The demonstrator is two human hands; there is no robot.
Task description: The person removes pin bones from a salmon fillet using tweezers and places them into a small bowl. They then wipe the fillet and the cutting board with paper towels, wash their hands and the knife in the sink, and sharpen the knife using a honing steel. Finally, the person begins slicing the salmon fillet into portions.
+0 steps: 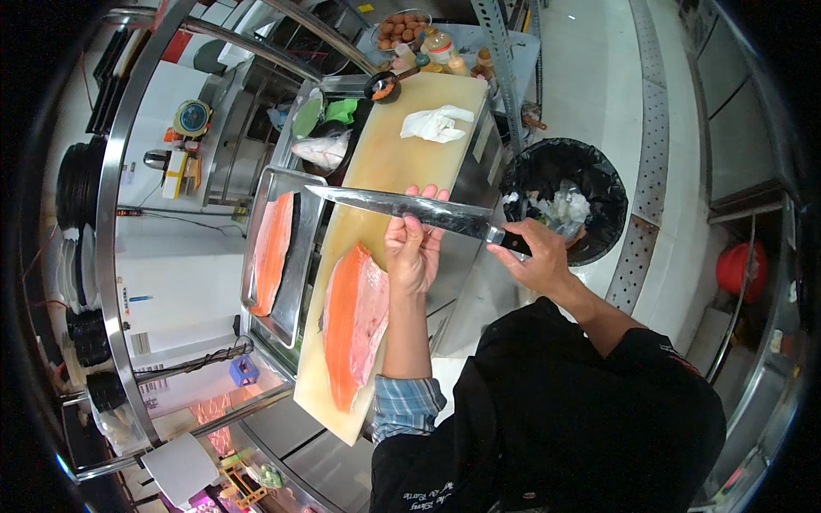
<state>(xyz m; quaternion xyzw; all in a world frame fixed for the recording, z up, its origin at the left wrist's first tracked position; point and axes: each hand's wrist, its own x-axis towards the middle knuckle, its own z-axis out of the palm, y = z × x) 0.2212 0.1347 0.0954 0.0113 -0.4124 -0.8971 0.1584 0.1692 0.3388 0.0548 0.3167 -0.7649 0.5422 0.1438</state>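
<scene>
My right hand [541, 253] grips the black handle of a long chef's knife [391, 204]. The wide steel blade points left, held above a long cream cutting board [372, 160]. My left hand [415, 250] supports the blade near its middle, fingertips showing past one edge and thumb at the other. Below the blade, a salmon fillet [349, 327] lies flesh up on the board, near my left forearm. A second salmon fillet [274, 253] rests in a metal tray [298, 301] beside the board. Toward the board's far end lies a crumpled white cloth [439, 123].
A black-lined waste bin [516, 170] holding scraps stands right of the board. Past the tray, a fish head [322, 151] sits in a dark bowl. A small black bowl [383, 88] is at the board's far corner, near bottles [439, 46] and a metal shelf post [500, 70].
</scene>
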